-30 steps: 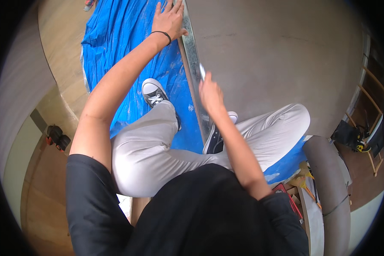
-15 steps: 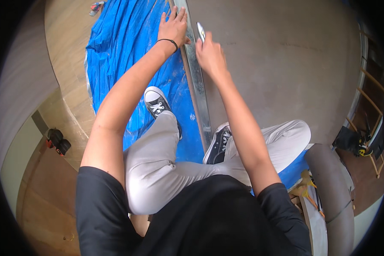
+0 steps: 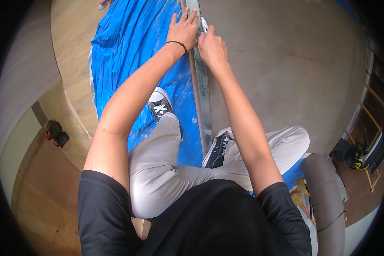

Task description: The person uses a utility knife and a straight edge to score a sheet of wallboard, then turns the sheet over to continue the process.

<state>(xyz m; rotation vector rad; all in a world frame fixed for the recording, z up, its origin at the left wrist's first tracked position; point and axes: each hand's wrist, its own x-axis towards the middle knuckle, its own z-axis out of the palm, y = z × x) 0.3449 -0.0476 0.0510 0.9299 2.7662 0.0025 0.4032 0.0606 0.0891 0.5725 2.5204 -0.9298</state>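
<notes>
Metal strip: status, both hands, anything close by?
Left hand spread on metal strip. Right hand gripping silver tool by strip's right edge. Dark shoe beside near end.

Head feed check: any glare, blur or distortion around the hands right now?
Head view: black corners, outer edges bowed; left hand and right hand fairly sharp; small tool in the right hand bright, its detail hard to tell; metal strip only faintly shiny, light soft.

1 head-worn fisheye camera looks down from close above.
</notes>
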